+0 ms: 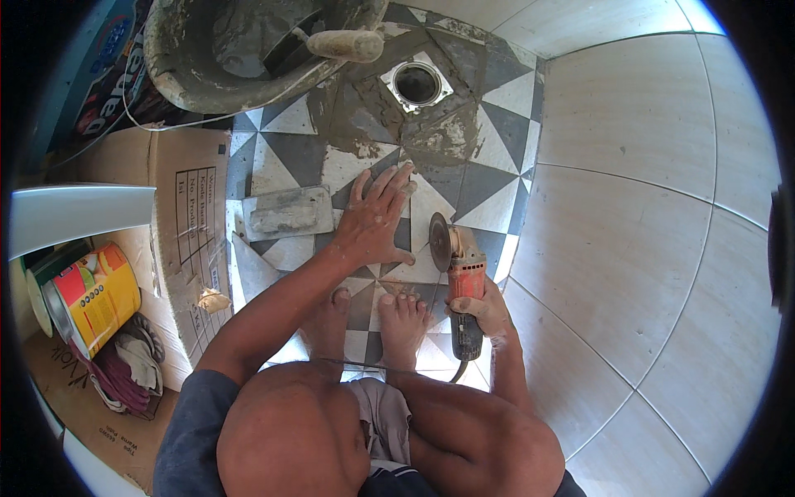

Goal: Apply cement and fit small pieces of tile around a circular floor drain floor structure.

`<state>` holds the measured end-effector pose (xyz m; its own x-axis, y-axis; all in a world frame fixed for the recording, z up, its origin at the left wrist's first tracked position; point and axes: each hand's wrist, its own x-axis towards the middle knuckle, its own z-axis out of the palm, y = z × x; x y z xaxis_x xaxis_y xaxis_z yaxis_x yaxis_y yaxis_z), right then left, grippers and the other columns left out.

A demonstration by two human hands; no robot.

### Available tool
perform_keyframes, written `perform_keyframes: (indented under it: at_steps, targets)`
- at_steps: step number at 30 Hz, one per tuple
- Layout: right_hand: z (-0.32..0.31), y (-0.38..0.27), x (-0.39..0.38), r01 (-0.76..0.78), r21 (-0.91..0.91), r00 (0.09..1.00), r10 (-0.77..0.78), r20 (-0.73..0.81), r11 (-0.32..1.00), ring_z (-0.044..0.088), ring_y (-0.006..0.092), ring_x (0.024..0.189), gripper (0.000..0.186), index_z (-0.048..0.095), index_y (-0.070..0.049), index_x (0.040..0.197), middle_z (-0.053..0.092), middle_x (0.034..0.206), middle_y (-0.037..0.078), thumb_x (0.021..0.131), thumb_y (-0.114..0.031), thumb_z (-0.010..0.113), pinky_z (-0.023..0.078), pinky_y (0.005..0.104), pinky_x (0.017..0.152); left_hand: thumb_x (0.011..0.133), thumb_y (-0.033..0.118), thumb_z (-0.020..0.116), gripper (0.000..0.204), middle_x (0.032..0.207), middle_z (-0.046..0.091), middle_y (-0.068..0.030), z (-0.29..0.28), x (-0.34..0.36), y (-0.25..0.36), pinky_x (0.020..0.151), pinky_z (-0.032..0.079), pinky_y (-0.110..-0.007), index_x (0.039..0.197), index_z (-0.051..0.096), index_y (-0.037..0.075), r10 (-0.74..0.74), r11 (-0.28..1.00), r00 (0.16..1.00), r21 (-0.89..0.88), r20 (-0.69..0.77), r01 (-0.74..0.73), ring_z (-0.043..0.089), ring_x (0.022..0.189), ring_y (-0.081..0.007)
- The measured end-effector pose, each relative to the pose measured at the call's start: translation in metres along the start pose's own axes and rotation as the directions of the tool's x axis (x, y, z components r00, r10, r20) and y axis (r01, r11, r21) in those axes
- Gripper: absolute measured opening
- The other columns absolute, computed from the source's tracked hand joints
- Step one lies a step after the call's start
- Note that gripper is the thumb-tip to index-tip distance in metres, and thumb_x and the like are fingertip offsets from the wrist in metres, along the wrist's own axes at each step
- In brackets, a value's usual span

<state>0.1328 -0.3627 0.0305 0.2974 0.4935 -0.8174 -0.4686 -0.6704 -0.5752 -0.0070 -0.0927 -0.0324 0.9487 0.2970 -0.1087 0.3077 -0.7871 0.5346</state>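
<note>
My right hand (480,306) is wrapped round the body of a red and black angle grinder (468,286). Its dark round disc (440,241) stands on edge just above the patterned floor tiles, and a cable trails from the rear of the handle toward my legs. With fingers stretched out, my left hand (377,215) lies over the black-and-white tiles (426,195), left of the disc and apart from it. Beyond the left fingertips, a square metal floor drain (416,84) sits in wet grey mortar (356,103). My bare feet (402,323) are close behind the left hand.
At the far left stands a mortar-smeared tub (195,93) with a wooden-handled trowel (345,45) across it. A grey rectangular block (288,213) lies beside a cardboard box (190,232). A yellow can (95,298) sits inside an open carton. Tiled wall (629,224) borders the right.
</note>
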Motion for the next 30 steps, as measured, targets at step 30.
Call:
perform_keyframes:
  at_steps: [30]
  targets:
    - [0.001,-0.014,0.017,0.09,0.013,0.996,-0.09,-0.005,0.996,0.071,0.0203,0.079,0.065,0.057,-0.001,0.126,0.07,0.095,0.009,0.073,-0.025,0.087,0.06,0.0357,0.076,0.051,0.071,0.09,0.129,0.172,0.025,-0.013,0.0,0.001,0.0,0.127,0.017,-0.061,0.153,0.046,0.006,-0.008,1.0,1.0,-0.01,0.005,0.008,0.026,0.158,-0.0329]
